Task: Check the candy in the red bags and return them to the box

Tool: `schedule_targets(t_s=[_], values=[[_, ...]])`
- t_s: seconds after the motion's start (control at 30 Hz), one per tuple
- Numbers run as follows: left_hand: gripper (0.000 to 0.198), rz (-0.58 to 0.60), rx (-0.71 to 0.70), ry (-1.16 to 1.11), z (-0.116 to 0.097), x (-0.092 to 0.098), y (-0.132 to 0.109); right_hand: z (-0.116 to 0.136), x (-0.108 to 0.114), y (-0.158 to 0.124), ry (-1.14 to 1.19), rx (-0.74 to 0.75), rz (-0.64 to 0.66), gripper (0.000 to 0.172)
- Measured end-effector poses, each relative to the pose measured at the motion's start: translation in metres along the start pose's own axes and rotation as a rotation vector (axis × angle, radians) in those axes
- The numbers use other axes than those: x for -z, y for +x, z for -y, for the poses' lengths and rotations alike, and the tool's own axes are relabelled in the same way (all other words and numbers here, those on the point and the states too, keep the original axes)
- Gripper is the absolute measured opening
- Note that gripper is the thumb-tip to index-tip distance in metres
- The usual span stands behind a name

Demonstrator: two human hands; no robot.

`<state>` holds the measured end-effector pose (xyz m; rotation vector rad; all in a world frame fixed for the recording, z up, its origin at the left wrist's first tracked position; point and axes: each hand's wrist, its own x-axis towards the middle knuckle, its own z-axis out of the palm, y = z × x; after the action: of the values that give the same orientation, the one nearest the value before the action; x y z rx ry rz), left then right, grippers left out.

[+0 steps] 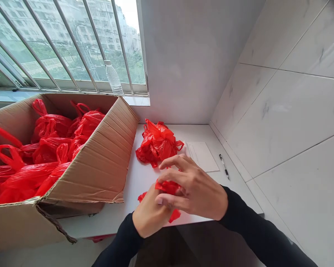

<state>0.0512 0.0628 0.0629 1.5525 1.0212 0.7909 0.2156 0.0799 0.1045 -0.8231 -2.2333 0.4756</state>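
Though we cannot tell what our loosely curled right hand (193, 184) or left hand (152, 214) grips, the red plastic (169, 187) seems light, slippery, best pinched where bunched.

The left arm (122, 243) enters from seven o'clock, its hand (151, 215) aimed at one, back up, fingers mostly hidden. The right arm (257, 231) enters between four and five; the right hand (195, 187) points toward ten, fingers bent and spread, thumb (171, 201) toward nine.
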Motion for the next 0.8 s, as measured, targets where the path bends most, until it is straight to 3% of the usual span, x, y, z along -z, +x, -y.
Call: schedule_targets(t_s=[0.1, 0.2, 0.3, 0.4, 0.47, 0.53, 0.6, 0.7, 0.8], values=[[0.039, -0.011, 0.090, -0.132, 0.008, 0.004, 0.004, -0.012, 0.002, 0.002, 0.087, -0.095, 0.038, 0.037], [0.050, 0.035, 0.152, -0.259, 0.012, 0.013, 0.005, -0.019, 0.005, -0.004, 0.188, -0.219, 0.045, 0.023], [0.046, 0.058, 0.150, -0.343, 0.009, 0.021, 0.004, -0.015, 0.007, -0.010, 0.245, -0.216, 0.036, 0.014], [0.032, 0.082, 0.126, -0.341, 0.004, 0.026, 0.001, -0.015, 0.000, -0.010, 0.274, -0.181, 0.048, 0.016], [0.021, 0.096, 0.099, -0.248, 0.000, 0.028, -0.002, -0.023, -0.011, -0.007, 0.298, -0.197, 0.027, 0.020], [0.012, 0.075, 0.049, -0.086, 0.000, 0.030, -0.006, -0.036, -0.026, -0.003, 0.371, -0.237, 0.095, 0.029], [0.028, -0.009, -0.050, 0.155, 0.007, 0.031, -0.011, -0.050, -0.040, -0.002, 0.447, -0.303, 0.173, 0.036], [0.062, -0.230, -0.276, 0.523, 0.034, 0.030, -0.016, -0.065, -0.056, -0.006, 0.538, -0.359, 0.236, 0.033], [0.068, -0.410, -0.445, 0.666, 0.062, 0.025, -0.019, -0.072, -0.065, -0.011, 0.677, -0.335, 0.428, 0.030]])
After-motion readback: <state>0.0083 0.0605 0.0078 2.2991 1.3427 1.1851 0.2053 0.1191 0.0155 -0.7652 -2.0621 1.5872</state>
